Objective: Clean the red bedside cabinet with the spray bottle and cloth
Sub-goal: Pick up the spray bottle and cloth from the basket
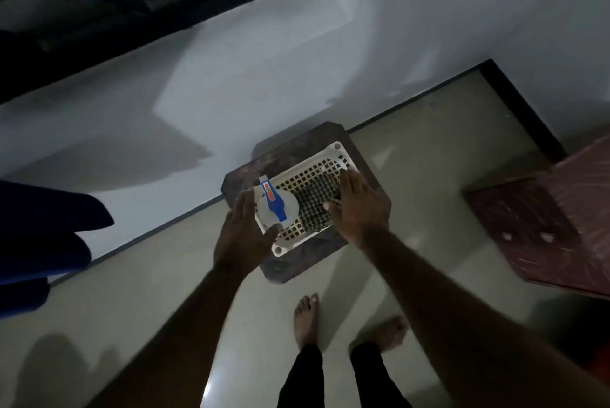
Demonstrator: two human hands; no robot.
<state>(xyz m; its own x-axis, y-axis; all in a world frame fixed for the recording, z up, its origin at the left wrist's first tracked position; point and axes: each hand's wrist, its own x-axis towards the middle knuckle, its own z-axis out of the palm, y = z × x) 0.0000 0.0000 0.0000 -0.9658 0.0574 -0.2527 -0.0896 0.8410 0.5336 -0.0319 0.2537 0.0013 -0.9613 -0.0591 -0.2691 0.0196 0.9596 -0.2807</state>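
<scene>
I see the left hand (241, 232) with fingers (245, 206) straight against the spray bottle (277, 209), released. The right hand (358, 209) lies flat, also released, on the checked cloth (313, 206). Both things sit in a white perforated tray (336, 148) on a stool (284, 262), with the red bedside cabinet (561, 209) well apart to the right.

One head-worn wide-angle camera is looking steeply down from above, framing a stool (297, 147) nearby, bare feet (307, 318), floor (429, 150) and wall (297, 61).
</scene>
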